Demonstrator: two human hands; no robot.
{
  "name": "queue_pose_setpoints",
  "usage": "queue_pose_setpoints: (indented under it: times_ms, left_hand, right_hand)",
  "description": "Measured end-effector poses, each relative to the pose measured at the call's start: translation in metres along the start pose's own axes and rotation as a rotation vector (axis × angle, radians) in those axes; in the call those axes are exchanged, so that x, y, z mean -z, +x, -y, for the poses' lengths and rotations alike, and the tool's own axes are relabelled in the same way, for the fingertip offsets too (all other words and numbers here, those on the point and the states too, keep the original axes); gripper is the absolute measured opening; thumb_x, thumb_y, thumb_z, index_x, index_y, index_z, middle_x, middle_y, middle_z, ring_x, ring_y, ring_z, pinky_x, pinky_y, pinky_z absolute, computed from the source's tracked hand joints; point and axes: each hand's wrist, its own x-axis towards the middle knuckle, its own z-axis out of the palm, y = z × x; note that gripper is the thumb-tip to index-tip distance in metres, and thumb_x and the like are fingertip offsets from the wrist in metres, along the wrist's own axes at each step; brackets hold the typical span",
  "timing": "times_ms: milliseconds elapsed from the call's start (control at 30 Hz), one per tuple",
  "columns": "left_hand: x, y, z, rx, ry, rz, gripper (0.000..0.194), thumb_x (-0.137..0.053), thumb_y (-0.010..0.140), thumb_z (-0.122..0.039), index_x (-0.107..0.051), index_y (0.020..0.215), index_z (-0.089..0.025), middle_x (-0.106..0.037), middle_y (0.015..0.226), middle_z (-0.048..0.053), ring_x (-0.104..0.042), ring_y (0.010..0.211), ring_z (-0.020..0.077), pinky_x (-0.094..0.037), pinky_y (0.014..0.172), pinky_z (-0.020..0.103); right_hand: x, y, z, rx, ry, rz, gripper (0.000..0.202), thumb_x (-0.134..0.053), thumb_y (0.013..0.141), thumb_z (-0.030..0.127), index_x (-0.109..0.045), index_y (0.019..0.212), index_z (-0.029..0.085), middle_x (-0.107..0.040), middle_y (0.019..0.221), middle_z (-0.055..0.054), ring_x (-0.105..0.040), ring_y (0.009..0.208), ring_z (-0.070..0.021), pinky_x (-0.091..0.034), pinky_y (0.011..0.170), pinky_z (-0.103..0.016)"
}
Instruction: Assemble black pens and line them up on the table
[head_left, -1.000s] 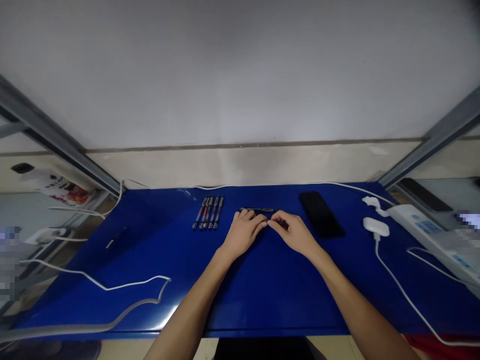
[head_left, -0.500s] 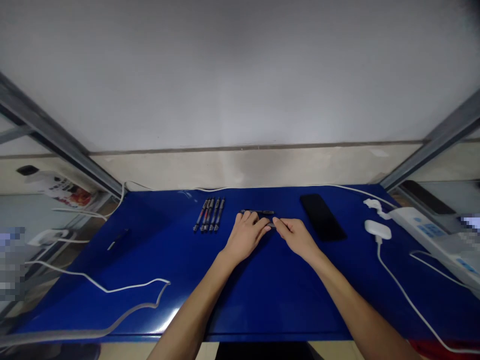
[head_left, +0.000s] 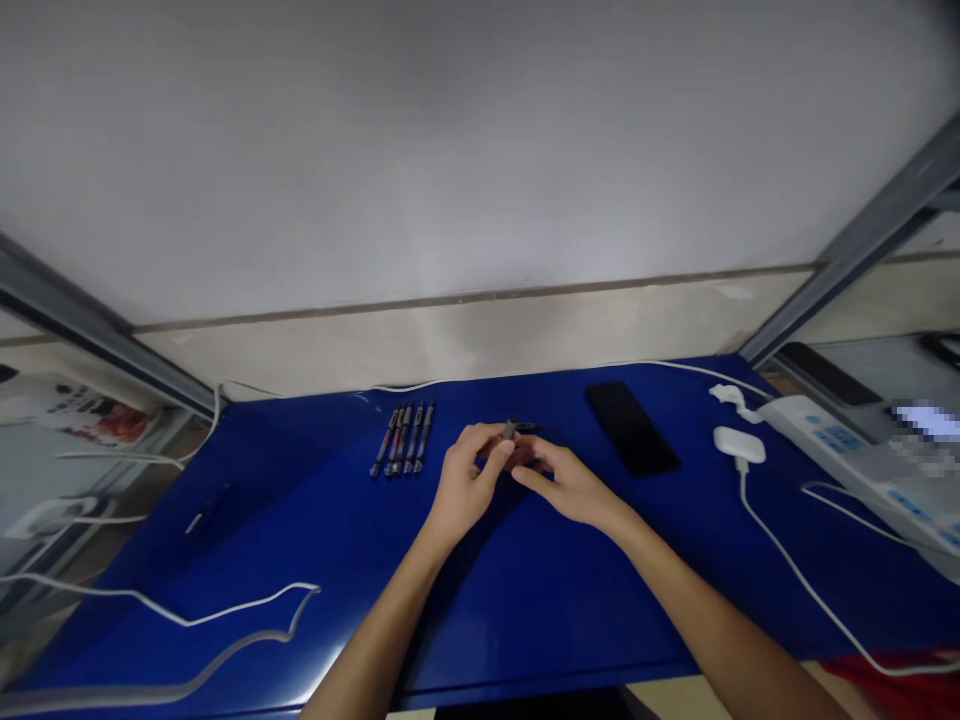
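Note:
My left hand (head_left: 471, 478) pinches a short, dark grey pen-like piece (head_left: 510, 430) between thumb and fingers, its end pointing up; the rest is hidden by the fingers. Close beside it is my right hand (head_left: 566, 482), thumb apart from loosely curled fingers, whose tips reach near the left fingers. Nothing shows in its grip. Behind the hands, a dark pen (head_left: 528, 427) lies on the blue tabletop (head_left: 570, 610), partly covered. To the left, several black pens (head_left: 403, 440) lie side by side in a row, some with red on the barrel.
A black phone (head_left: 632, 428) lies to the right. Beyond it are a white earbud case (head_left: 739, 445) on a cable and a white power strip (head_left: 847, 450). A small dark pen-like item (head_left: 206, 510) and a white cable (head_left: 240, 603) lie at left. The wall (head_left: 480, 335) bounds the back.
The grey piece, before held low between both hands, now stands upright in my left hand. My right hand has loosened and moved in toward the left. The camera view has tilted slightly.

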Motion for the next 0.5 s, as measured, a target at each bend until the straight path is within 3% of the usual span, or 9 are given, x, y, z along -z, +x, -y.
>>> queue_pose_setpoints:
  times_ms: [100,167,300,400,500]
  left_hand:
    - [0.000,0.003,0.006,0.118,-0.246,-0.038,0.024,-0.055,0.093,-0.040,-0.062,0.099,-0.018,-0.067,0.085,0.003,-0.062,0.075,0.0138,-0.049,0.073,0.027]
    - [0.000,0.005,0.008,0.180,-0.355,-0.084,0.026,-0.061,0.089,-0.042,-0.062,0.097,-0.017,-0.066,0.078,0.002,-0.063,0.073,0.0140,-0.050,0.070,0.026]
    - [0.002,0.009,0.008,0.301,-0.455,-0.154,0.030,-0.069,0.082,-0.043,-0.068,0.093,-0.015,-0.069,0.072,0.003,-0.065,0.070,0.0147,-0.051,0.069,0.026]
    - [0.003,0.010,0.008,0.352,-0.499,-0.106,0.030,-0.074,0.077,-0.041,-0.072,0.091,-0.014,-0.070,0.073,0.004,-0.064,0.067,0.0137,-0.050,0.068,0.026]
    - [-0.002,0.008,0.009,0.394,-0.512,0.018,0.031,-0.076,0.076,-0.040,-0.073,0.090,-0.013,-0.069,0.069,0.003,-0.061,0.062,0.0116,-0.048,0.065,0.023]
  right_hand:
    - [0.000,0.000,0.003,-0.020,0.034,0.022,0.024,-0.055,0.093,0.040,-0.067,0.104,0.022,-0.070,0.093,-0.005,-0.066,0.085,-0.0180,-0.051,0.077,-0.031]
    - [0.003,0.001,0.005,-0.027,0.057,-0.028,0.026,-0.054,0.093,0.042,-0.069,0.093,0.021,-0.067,0.078,-0.003,-0.063,0.073,-0.0163,-0.050,0.070,-0.030]
    - [0.013,0.003,0.006,-0.029,0.156,-0.213,0.026,-0.058,0.091,0.042,-0.070,0.099,0.020,-0.062,0.066,0.000,-0.058,0.064,-0.0150,-0.048,0.065,-0.030]
    - [0.020,0.003,0.007,-0.025,0.275,-0.333,0.025,-0.062,0.089,0.042,-0.069,0.095,0.019,-0.060,0.062,0.000,-0.055,0.060,-0.0148,-0.045,0.062,-0.030]
    - [0.022,0.002,0.007,-0.002,0.417,-0.445,0.025,-0.064,0.088,0.043,-0.069,0.091,0.018,-0.056,0.057,0.000,-0.050,0.055,-0.0136,-0.039,0.057,-0.030]
